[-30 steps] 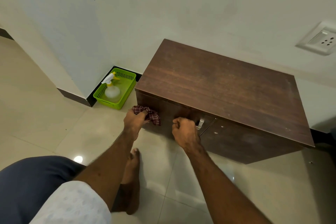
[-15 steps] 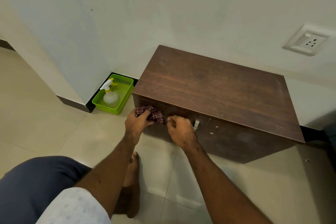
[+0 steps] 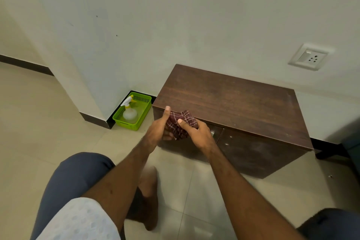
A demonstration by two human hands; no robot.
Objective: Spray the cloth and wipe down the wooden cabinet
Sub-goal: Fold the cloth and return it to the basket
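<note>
At cabinet (image 3: 233,107) front edge: left hand (image 3: 157,132), right hand (image 3: 200,134) both grasp checked cloth (image 3: 180,125).

Glossy beige tiled floor (image 3: 39,132). Directly on it: dark wooden cabinet (image 3: 233,107), back against wall; green basket (image 3: 126,124) just left of cabinet, in wall corner; bare foot (image 3: 150,191) near cabinet's front left.

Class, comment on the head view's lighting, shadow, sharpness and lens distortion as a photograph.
Head view: soft, dim, even light; the cabinet front sits in shade; the cloth is sharp; the bare foot looks slightly smeared; wide-angle stretch enlarges the forearms.
</note>
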